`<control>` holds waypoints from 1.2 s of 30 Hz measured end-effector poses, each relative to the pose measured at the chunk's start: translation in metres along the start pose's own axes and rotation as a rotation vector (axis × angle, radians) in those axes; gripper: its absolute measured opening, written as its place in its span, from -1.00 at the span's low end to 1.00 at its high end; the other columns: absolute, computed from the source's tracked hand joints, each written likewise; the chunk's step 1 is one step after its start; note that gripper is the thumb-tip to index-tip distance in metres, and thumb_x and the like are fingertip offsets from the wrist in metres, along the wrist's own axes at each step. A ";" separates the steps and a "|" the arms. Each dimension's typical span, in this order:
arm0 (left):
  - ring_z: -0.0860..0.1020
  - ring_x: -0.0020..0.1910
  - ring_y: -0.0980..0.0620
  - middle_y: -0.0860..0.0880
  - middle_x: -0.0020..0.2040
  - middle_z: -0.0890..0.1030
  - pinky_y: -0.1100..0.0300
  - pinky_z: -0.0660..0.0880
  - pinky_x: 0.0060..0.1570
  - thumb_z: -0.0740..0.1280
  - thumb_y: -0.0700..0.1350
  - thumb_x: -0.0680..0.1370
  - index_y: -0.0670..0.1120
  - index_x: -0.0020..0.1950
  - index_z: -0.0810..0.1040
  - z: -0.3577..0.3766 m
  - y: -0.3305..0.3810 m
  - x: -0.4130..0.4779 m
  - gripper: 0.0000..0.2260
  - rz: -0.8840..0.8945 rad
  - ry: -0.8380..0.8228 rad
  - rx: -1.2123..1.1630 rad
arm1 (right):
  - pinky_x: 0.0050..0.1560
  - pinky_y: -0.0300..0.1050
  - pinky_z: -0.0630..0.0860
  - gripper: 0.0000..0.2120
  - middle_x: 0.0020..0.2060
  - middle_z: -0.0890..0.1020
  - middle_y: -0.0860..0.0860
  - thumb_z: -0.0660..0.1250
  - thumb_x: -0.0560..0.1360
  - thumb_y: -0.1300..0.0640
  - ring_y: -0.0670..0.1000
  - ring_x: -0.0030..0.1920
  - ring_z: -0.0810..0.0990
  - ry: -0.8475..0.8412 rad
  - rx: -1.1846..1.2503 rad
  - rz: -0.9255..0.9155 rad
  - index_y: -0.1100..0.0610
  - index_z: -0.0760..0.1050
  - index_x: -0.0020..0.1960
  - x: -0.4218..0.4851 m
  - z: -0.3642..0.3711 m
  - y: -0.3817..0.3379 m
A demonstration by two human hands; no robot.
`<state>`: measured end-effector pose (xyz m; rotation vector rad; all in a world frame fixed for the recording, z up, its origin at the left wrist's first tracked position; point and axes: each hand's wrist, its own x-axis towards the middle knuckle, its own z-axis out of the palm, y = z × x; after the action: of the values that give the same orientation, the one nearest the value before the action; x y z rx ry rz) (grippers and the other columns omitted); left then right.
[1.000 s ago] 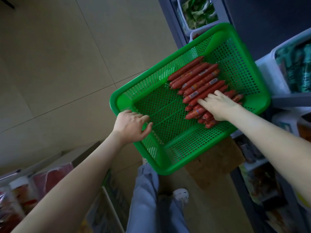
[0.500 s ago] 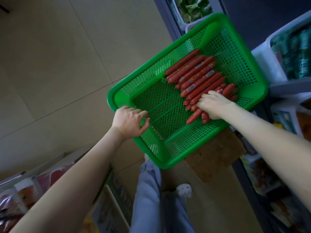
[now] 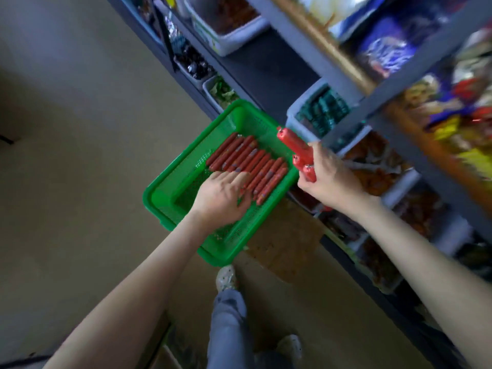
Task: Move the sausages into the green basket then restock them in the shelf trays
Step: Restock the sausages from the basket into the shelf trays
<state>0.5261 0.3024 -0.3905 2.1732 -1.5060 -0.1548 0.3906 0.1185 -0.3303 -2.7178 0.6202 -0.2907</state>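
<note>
Change from a second ago: the right hand (image 3: 328, 179) is no longer down on the pile. It is now up beside the green basket (image 3: 162, 194) at its shelf-side rim, fingers curled tight round a held bundle (image 3: 291, 141) of several red sausages that point up toward the shelves. The left hand (image 3: 222, 194) has let go of the basket rim and moved inside, and it now lies flat with fairly straight fingers over the near ends of the sausages (image 3: 247, 161) — touching, not gripping. The rest of the sausages lie in one row on the basket floor. A shelf tray (image 3: 294, 115) with green packets sits just behind the bundle, and the shelves are motion-blurred. Judgement: the basket step is done and restocking has begun — first bundle out, most stock still in the basket. Which tray takes the bundle I cannot tell.
</note>
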 end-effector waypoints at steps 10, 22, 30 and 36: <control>0.59 -0.18 -0.15 -0.10 -0.16 0.63 0.02 0.49 -0.15 0.22 -0.09 0.52 -0.18 0.05 0.60 -0.114 0.335 0.077 -0.75 0.661 0.333 -0.037 | -0.22 -0.11 0.46 -0.60 -0.22 0.48 0.09 0.26 0.44 -0.04 0.07 -0.25 0.51 0.645 -0.061 -0.009 0.13 0.20 0.14 -0.237 -0.362 0.008; 0.55 -0.19 -0.17 -0.14 -0.12 0.56 0.00 0.46 -0.17 0.20 -0.13 0.51 -0.20 0.07 0.52 -0.152 0.565 0.149 -0.77 1.143 0.433 0.255 | 0.06 -0.27 0.29 -0.82 -0.07 0.35 -0.07 0.29 0.48 0.13 -0.15 -0.07 0.37 0.693 -0.298 0.037 0.13 0.31 0.00 -0.387 -0.535 0.106; 0.55 -0.21 -0.13 -0.14 -0.14 0.59 0.10 0.36 -0.11 0.22 -0.11 0.50 -0.13 0.02 0.48 -0.163 0.630 0.212 -0.85 1.409 0.484 0.250 | -0.07 -0.40 0.17 -0.66 -0.20 0.31 -0.15 0.45 0.35 0.37 -0.23 -0.14 0.27 0.451 -0.534 0.231 0.10 0.36 -0.07 -0.364 -0.574 0.169; 0.60 -0.03 -0.15 -0.16 0.05 0.63 0.06 0.48 0.02 0.19 -0.07 0.51 -0.18 0.15 0.58 -0.155 0.663 0.264 -0.67 1.436 0.359 0.284 | 0.05 -0.17 0.44 -0.40 -0.11 0.57 0.19 0.60 0.18 0.29 0.15 -0.11 0.63 0.388 -0.881 0.301 0.26 0.35 0.09 -0.362 -0.579 0.205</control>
<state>0.1205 -0.0670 0.0910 0.7297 -2.4802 0.8899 -0.1631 -0.0527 0.0849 -3.3185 1.5599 -0.5833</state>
